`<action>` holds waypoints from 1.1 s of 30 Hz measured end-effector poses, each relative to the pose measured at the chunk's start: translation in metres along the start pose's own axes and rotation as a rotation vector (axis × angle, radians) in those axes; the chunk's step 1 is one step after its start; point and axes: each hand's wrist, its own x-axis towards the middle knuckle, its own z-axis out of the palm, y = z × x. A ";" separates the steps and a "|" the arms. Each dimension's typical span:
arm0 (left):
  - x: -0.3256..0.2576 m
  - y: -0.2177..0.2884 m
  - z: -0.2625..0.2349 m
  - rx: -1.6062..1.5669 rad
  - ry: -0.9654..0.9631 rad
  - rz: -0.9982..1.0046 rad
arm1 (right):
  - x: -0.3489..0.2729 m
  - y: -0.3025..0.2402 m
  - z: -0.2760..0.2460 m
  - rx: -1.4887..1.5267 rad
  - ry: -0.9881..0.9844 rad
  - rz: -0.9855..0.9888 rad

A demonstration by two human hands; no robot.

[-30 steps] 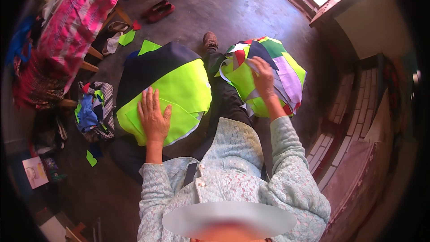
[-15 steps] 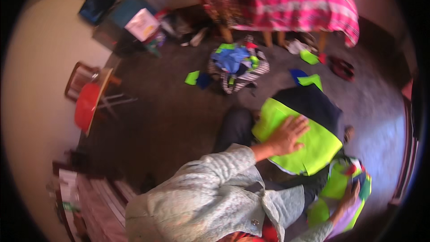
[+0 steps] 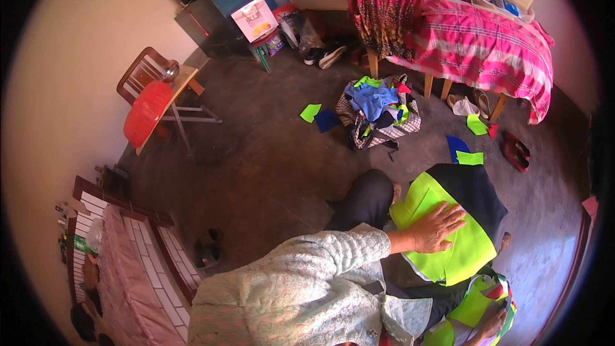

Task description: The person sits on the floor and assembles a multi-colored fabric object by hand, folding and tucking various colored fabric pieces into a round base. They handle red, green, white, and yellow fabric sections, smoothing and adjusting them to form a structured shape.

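My left hand (image 3: 437, 226) lies flat, fingers spread, on a neon-yellow and navy fabric piece (image 3: 464, 218) that rests on my lap. My right hand (image 3: 492, 321) shows only partly at the lower right edge, resting on a multicoloured patchwork piece (image 3: 477, 304) of green, purple and red cloth. Whether it grips the cloth is not visible. My legs in dark trousers (image 3: 365, 200) stretch out over the floor beneath both pieces.
A checked cloth bundle (image 3: 378, 112) of coloured scraps lies on the floor ahead, with loose green and blue scraps (image 3: 318, 116) nearby. A bed with a pink striped cover (image 3: 474, 38) stands at the back right. A red basin on a wooden chair (image 3: 150, 107) stands left. Shoes (image 3: 516, 150) lie near the bed.
The view has swung left, from my lap to the room. My left hand stays flat on the yellow and navy piece; my right hand and the patchwork piece have slid to the frame's lower right.
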 end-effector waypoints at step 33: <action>-0.007 -0.007 -0.004 0.006 0.307 0.224 | -0.011 -0.318 -0.050 0.544 -0.175 -0.985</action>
